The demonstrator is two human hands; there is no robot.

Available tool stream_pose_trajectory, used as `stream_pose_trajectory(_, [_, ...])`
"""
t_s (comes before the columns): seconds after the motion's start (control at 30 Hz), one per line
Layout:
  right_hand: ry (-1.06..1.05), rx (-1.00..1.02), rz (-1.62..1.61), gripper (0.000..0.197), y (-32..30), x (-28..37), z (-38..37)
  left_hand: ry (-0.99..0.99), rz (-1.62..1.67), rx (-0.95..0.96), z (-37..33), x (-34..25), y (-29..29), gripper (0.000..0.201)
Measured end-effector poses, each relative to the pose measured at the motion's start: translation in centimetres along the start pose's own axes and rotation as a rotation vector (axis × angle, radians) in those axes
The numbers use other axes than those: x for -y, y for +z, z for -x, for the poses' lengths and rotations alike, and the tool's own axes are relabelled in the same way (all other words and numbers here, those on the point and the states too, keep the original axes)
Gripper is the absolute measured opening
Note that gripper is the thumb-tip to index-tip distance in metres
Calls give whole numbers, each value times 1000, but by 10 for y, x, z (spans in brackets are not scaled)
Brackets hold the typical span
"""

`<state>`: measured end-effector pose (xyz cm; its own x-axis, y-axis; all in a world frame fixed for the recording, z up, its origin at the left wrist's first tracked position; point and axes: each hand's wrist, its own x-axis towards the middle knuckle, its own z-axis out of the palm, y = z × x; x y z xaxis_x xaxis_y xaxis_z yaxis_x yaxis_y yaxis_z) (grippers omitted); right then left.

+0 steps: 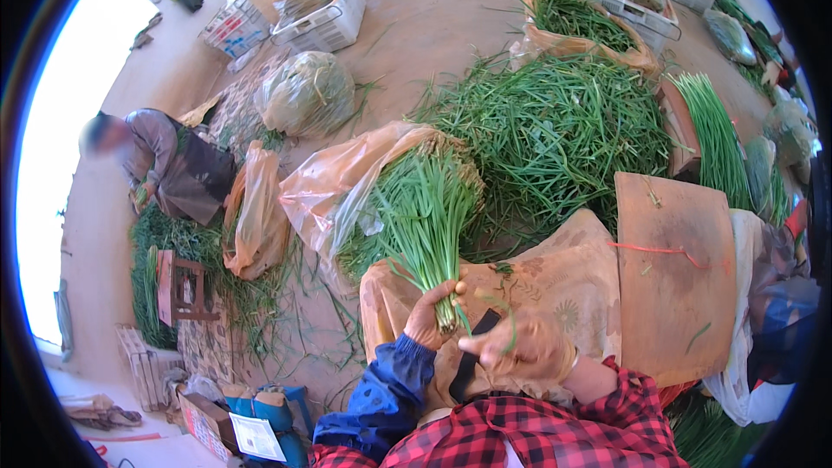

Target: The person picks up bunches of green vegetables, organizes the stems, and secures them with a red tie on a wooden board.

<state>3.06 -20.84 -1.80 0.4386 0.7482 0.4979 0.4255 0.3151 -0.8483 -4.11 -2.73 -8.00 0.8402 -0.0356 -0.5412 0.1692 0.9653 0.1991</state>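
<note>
Bare brown floor (pixel 433 17) spreads across the workroom, with a white crate (pixel 342 24) at eleven o'clock and a seated co-worker (pixel 178 152) between nine and ten, reckoned from the bunch of green stalks (pixel 438 225) near the middle. That bunch stands over the near side of a larger pile lying on an orange plastic bag (pixel 338 173); its leaves fan toward twelve, its pale ends point to six. A wide loose heap (pixel 555 130) lies at two o'clock, a wooden board (pixel 676 286) at three.

The left hand (pixel 425 319), at six, has its fingers wrapped round the bunch just above the ends. The right hand (pixel 524 348), at five, is above the cloth-covered lap (pixel 563 277), near a thin green blade (pixel 511 327); it is blurred, so I cannot tell whether its fingers are closed on anything.

Stalks could slide out if the left fingers slacken, since only the narrow end is held. Too hard a squeeze might bruise them. The spread leaves could snag on the pile beneath, and a careless tug by the right hand might pull good stems loose or leave the ends uneven.
</note>
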Motion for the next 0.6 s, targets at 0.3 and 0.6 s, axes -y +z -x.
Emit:
stream_pose_trajectory(0.3, [622, -580, -832, 29, -30, -74, -27, 75, -575, -332, 21, -9, -14, 15])
stream_pose_trajectory(0.6, [571, 83, 207, 27, 28, -153, -34, 238, -1017, -330, 61, 2, -27, 22])
